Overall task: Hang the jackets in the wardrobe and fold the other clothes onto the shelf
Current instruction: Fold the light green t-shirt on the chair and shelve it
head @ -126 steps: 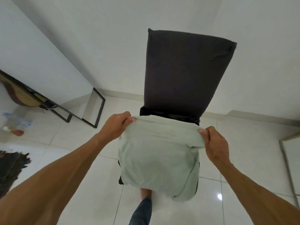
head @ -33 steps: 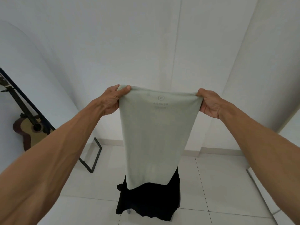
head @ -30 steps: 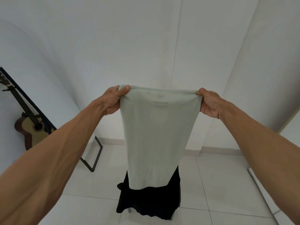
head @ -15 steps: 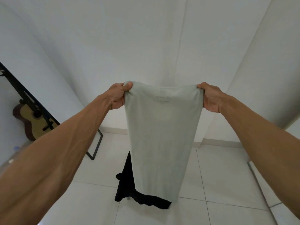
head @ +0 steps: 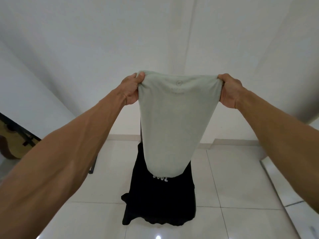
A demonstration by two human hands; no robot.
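In a white-walled room with a tiled floor (head: 241, 187), the left hand (head: 132, 89) and right hand (head: 228, 91) each pinch a top corner of the pale green garment (head: 172, 121) hanging above black clothes (head: 160, 200), so folding should keep both corners level

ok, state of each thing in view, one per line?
left hand: shut on pale green garment's top left corner
right hand: shut on its top right corner
pale green garment: held up, hanging, off the floor
black garment: draped behind it, unheld
guitar: at left edge, mostly hidden
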